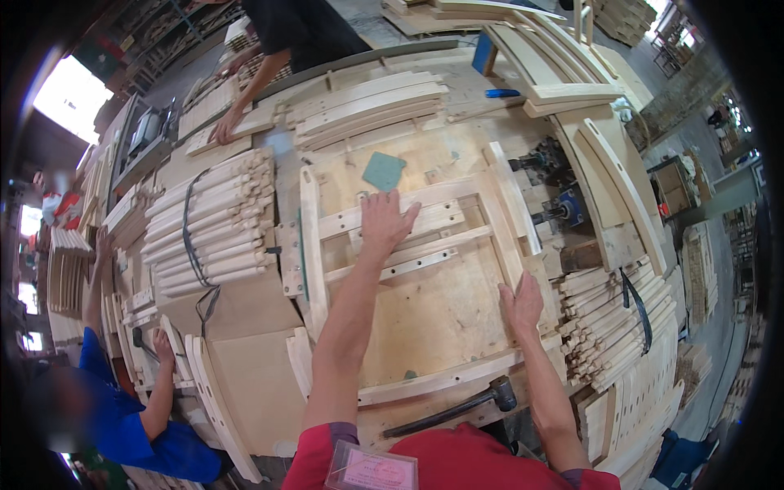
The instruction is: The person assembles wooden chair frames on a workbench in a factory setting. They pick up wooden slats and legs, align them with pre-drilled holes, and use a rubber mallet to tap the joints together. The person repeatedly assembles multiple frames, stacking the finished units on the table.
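Hand splayed across wooden rail

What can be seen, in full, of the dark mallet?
The mallet has a thick black head, rubber-like in look, on a long, slim dark handle whose material is unclear. It lies along the near side of the workbench, head to the right, handle slanting left toward the wearer. A curved wooden rail lies just beyond it. Neither the left hand nor the right hand touches it.
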The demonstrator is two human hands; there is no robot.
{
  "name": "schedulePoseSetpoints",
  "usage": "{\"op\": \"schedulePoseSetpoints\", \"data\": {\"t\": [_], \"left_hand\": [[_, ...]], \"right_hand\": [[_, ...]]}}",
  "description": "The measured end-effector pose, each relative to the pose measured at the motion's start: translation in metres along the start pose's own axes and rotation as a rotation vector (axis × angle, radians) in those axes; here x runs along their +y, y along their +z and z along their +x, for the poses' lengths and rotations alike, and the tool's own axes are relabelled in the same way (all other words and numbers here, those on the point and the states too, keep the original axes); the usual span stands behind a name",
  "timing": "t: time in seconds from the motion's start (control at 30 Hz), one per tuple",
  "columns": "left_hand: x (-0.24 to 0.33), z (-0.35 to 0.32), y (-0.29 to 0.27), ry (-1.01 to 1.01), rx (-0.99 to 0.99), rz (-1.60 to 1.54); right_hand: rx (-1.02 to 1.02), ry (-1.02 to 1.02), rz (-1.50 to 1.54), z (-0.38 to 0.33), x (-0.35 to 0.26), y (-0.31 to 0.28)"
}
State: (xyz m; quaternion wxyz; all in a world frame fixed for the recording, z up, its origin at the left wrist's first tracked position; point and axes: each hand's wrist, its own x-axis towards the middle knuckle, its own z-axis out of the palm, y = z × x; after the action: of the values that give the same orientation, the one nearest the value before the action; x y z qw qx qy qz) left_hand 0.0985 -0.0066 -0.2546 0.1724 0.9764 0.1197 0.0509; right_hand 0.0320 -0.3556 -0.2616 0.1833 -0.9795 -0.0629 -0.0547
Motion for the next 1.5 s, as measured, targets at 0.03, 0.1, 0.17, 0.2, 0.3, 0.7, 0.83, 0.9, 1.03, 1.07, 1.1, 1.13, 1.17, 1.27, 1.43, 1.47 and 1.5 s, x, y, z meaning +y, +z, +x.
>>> {"op": "schedulePoseSetpoints", "data": {"t": [0.03, 0.1, 0.17, 0.2, 0.3, 0.7, 0.83, 0.9, 1.03, 1.07, 1.1, 1.13, 1.17, 1.27, 1.43, 1.47, 1.5], "left_hand": [[-0.002, -0.001, 0.0, 0.002, 0.037, 0.002], [-0.013, -0.003, -0.002, 0.0, 0.116, 0.021], [-0.011, -0.002, -0.003, 0.001, 0.109, -0.007], [-0.009, -0.002, -0.003, 0.006, 0.101, -0.024], [-0.013, -0.002, -0.004, 0.022, 0.115, -0.051], [-0.012, 0.001, 0.008, 0.006, 0.173, -0.055], [-0.012, 0.001, 0.007, 0.024, 0.224, -0.039], [-0.012, 0.001, 0.007, 0.034, 0.24, -0.029], [-0.012, 0.001, 0.008, 0.039, 0.23, -0.028], [-0.013, 0.001, 0.008, 0.041, 0.232, -0.033], [-0.014, 0.001, 0.009, 0.044, 0.233, -0.038], [-0.014, 0.002, 0.009, 0.045, 0.229, -0.04], [-0.014, 0.002, 0.008, 0.048, 0.223, -0.043], [-0.024, 0.002, 0.007, 0.065, 0.214, -0.055], [-0.03, -0.002, 0.002, 0.056, 0.216, -0.043], [-0.027, -0.003, 0.002, 0.058, 0.256, -0.027], [-0.025, -0.003, 0.002, 0.059, 0.296, -0.01]], "right_hand": [[-0.013, 0.014, 0.008, 0.002, -0.004, -0.001], [-0.04, 0.036, 0.036, 0.007, -0.016, -0.001], [-0.081, 0.103, 0.078, 0.009, -0.02, -0.006], [-0.078, 0.099, 0.094, 0.011, -0.02, -0.008], [-0.083, 0.114, 0.176, 0.015, -0.027, -0.011], [-0.062, 0.094, 0.152, 0.016, -0.012, -0.003], [-0.113, 0.157, 0.143, 0.015, -0.018, -0.005], [-0.115, 0.152, 0.117, 0.015, -0.016, -0.002], [-0.114, 0.131, 0.107, 0.014, -0.012, 0.0], [-0.114, 0.125, 0.11, 0.014, -0.012, 0.001], [-0.114, 0.131, 0.12, 0.012, -0.011, 0.001], [-0.111, 0.134, 0.131, 0.01, -0.01, 0.0], [-0.108, 0.138, 0.142, 0.01, -0.008, 0.001], [-0.143, 0.151, 0.147, 0.009, -0.006, 0.0], [-0.114, 0.131, 0.144, 0.011, -0.007, 0.0], [-0.103, 0.123, 0.137, 0.012, -0.008, 0.0], [-0.103, 0.128, 0.135, 0.012, -0.008, 0.0]]}}
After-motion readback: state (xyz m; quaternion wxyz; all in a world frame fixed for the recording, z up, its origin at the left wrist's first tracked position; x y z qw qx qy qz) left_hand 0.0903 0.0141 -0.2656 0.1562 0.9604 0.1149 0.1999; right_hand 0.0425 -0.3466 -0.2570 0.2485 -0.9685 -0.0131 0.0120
